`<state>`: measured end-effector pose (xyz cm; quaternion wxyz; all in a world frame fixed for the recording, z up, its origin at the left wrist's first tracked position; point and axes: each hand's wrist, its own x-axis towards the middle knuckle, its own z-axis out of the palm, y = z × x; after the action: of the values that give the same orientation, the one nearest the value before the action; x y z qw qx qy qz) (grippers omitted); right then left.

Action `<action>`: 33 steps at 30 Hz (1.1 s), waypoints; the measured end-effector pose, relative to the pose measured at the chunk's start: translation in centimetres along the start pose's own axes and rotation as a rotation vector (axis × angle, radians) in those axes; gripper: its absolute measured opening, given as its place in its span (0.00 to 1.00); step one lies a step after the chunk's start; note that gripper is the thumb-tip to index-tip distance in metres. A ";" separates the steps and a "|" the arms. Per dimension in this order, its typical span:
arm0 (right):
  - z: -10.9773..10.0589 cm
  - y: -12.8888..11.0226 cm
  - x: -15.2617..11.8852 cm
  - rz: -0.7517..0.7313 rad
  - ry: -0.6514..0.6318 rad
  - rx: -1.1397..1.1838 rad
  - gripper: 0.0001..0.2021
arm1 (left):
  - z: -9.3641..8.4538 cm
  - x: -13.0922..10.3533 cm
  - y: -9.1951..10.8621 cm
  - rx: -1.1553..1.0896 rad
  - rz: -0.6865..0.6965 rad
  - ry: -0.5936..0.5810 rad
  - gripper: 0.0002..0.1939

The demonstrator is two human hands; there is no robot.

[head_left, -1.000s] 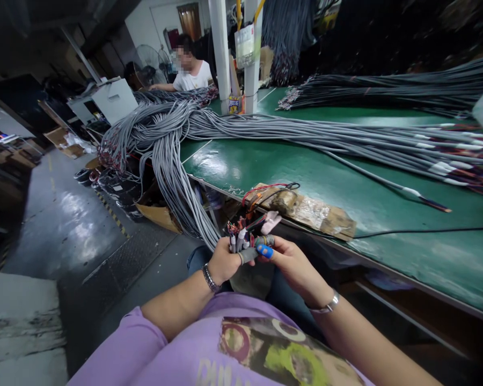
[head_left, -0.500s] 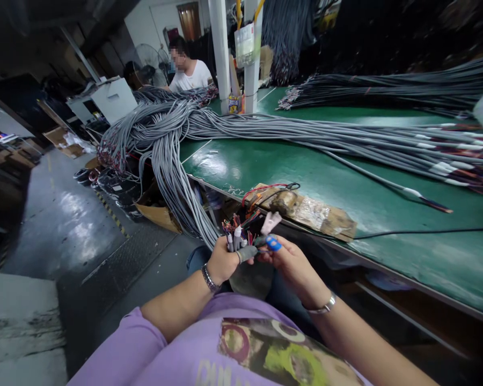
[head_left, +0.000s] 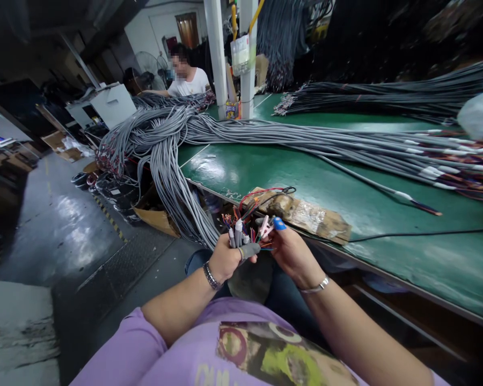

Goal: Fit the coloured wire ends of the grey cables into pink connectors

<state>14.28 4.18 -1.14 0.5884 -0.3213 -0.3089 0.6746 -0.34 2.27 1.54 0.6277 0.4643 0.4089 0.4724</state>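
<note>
left hand [head_left: 226,259] grips grey cables [head_left: 238,236]; right hand [head_left: 293,251] beside pink clip [head_left: 264,227].

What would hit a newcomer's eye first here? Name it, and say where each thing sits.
The grey cables strike first: a thick mass heaped at the left of the green table, stretching right across it and spilling off toward the left hand, which grips several white-banded ends. Next comes the bright blue cover on the right hand, beside a pale pink clip.
</note>
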 end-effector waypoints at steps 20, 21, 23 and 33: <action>1.1 0.6 0.3 0.081 -0.117 0.169 0.25 | 0.1 0.9 -0.6 0.083 -0.044 -0.058 0.18; 0.9 0.6 0.3 0.082 -0.104 0.178 0.24 | 0.1 0.9 -0.6 0.080 -0.045 -0.053 0.18; 0.6 0.8 0.2 0.086 -0.085 0.205 0.23 | 0.1 0.8 -0.5 0.071 -0.045 -0.039 0.18; 0.4 0.0 -0.5 0.125 -0.040 0.193 0.16 | -0.5 -0.8 -0.5 0.085 0.028 -0.014 0.17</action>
<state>14.00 3.64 -0.89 0.5673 -0.2686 -0.2337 0.7426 -0.85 1.50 0.97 0.6033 0.4997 0.4177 0.4602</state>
